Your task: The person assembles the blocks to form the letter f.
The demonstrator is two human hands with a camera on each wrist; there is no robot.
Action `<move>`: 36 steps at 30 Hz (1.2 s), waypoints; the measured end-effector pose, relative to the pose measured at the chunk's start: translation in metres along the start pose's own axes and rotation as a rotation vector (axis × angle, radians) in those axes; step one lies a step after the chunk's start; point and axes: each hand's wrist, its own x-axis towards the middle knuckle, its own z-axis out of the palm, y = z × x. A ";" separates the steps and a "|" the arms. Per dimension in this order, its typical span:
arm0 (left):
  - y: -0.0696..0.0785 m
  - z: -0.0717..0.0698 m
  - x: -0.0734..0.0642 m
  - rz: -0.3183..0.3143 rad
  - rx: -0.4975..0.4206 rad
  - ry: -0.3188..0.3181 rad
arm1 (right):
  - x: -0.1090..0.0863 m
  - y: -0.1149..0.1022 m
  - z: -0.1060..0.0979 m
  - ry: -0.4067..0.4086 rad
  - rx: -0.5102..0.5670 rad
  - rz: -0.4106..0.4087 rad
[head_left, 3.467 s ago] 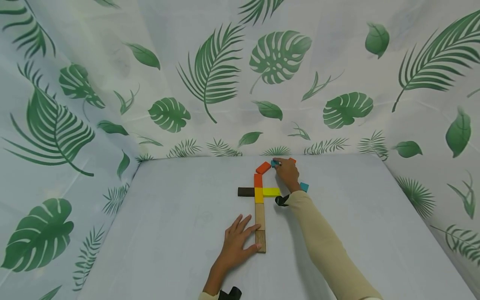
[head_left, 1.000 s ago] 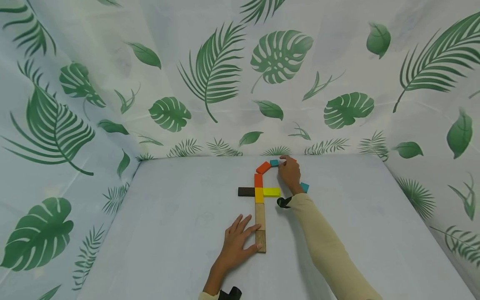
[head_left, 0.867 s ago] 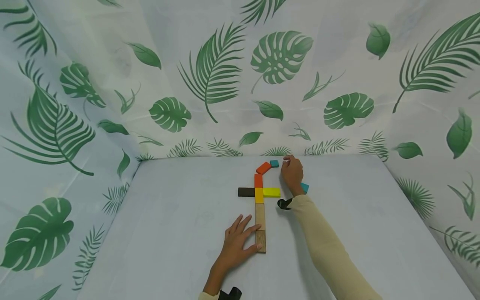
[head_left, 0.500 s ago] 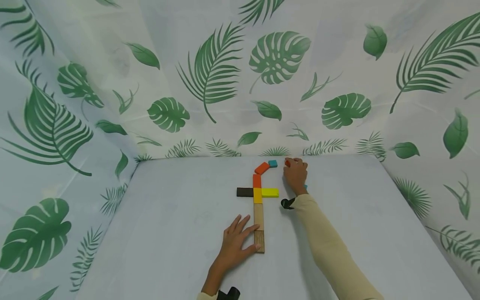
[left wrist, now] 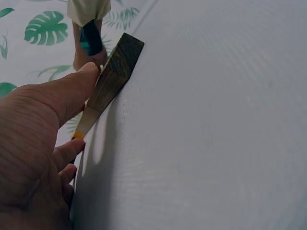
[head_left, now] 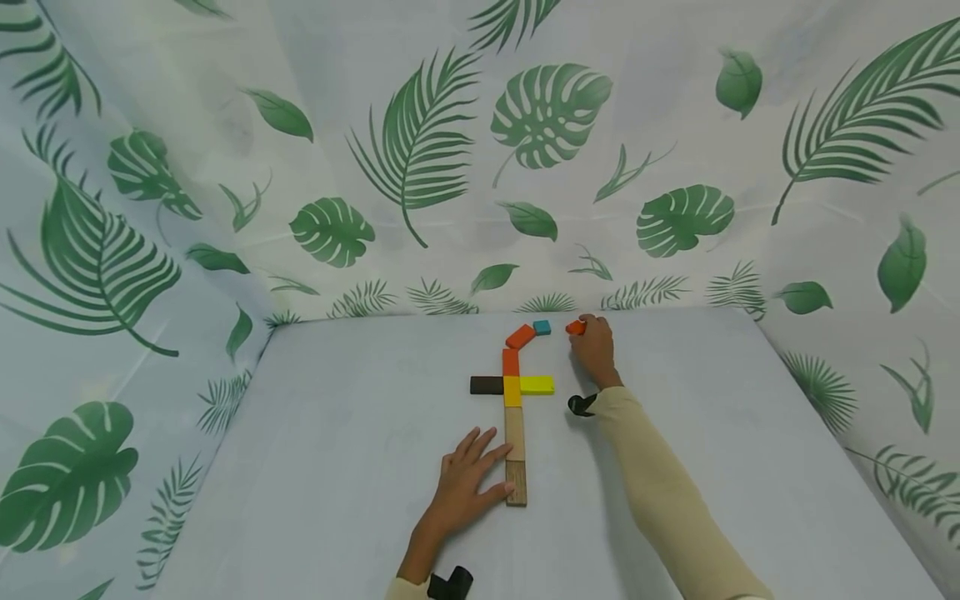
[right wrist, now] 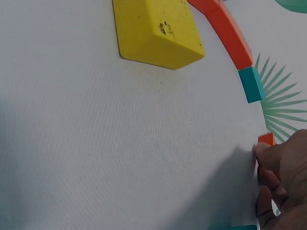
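My right hand pinches an orange block near the far edge of the white table. Left of it, with a gap between, lies a small blue block, followed by a tilted orange-red block and an upright orange-red block. Below them a yellow block heads a column of a light wooden block and a darker wooden block. My left hand rests beside this column, fingers spread, thumb and index finger touching the wooden blocks.
A black block and a bright yellow block stick out sideways from the column. At the bottom of the right wrist view a teal block shows only its edge. Leaf-patterned cloth rises behind the table.
My right hand has left the small blue block, moved right, and now pinches the orange block. The teal block on the right has gone behind that hand. My left hand stays put.
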 end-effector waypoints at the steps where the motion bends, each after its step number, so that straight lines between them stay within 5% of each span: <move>1: -0.001 0.000 0.000 0.002 0.006 -0.002 | 0.000 0.000 0.000 -0.016 -0.004 -0.009; 8: -0.002 0.001 0.001 0.005 0.011 0.000 | -0.002 -0.002 -0.003 -0.063 0.030 -0.065; 36: -0.002 0.003 0.000 0.023 0.026 0.039 | 0.003 0.001 0.005 -0.137 -0.067 -0.015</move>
